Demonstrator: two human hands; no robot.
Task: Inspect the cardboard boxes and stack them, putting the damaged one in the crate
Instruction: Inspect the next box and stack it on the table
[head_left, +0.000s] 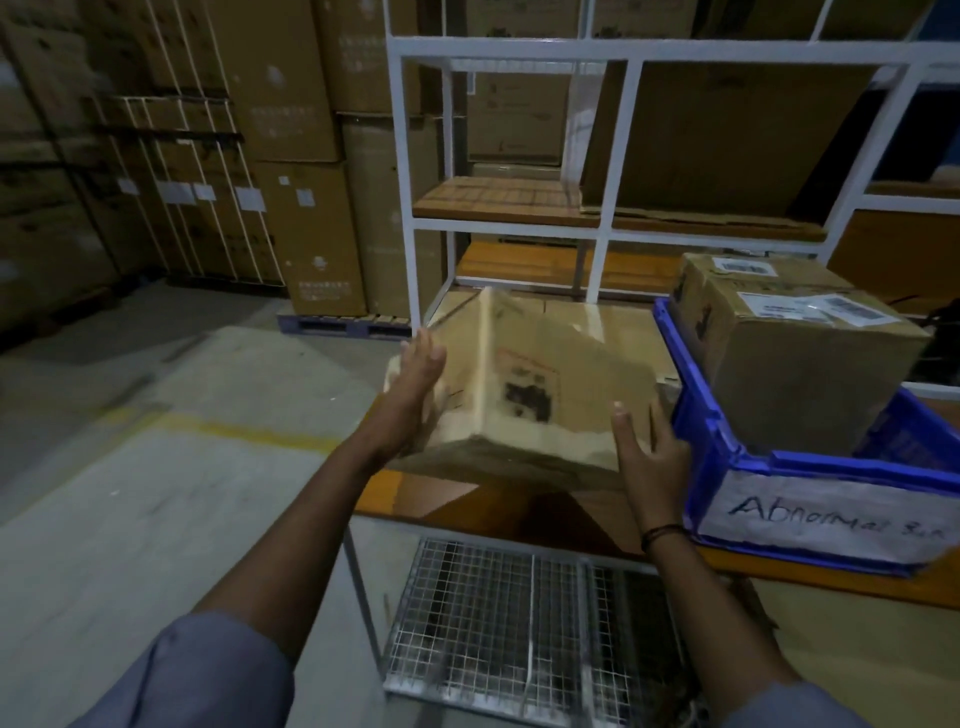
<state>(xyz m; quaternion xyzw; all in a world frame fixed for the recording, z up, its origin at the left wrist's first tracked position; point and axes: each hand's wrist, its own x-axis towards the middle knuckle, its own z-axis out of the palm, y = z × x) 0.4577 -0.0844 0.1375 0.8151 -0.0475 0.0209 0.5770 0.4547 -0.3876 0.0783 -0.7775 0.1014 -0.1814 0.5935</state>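
Tilted cardboard box (524, 384), motion-blurred, held over orange table (415, 493), just left of blue crate (696, 415). left hand (415, 384) flat against far-from-crate face, right hand (649, 452) straight-fingered on crate-side corner; both pressing, neither curled. second box (810, 374) inside crate. white rack (618, 156) behind crate.

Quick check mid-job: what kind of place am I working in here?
Most likely a warehouse: tall stacks of strapped cartons on a pallet, a white metal rack, and a blue crate labelled "Abnormal".

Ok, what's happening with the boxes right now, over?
Left hand, right hand pressing tilted box, held above table. Blue crate alongside, boxes inside.
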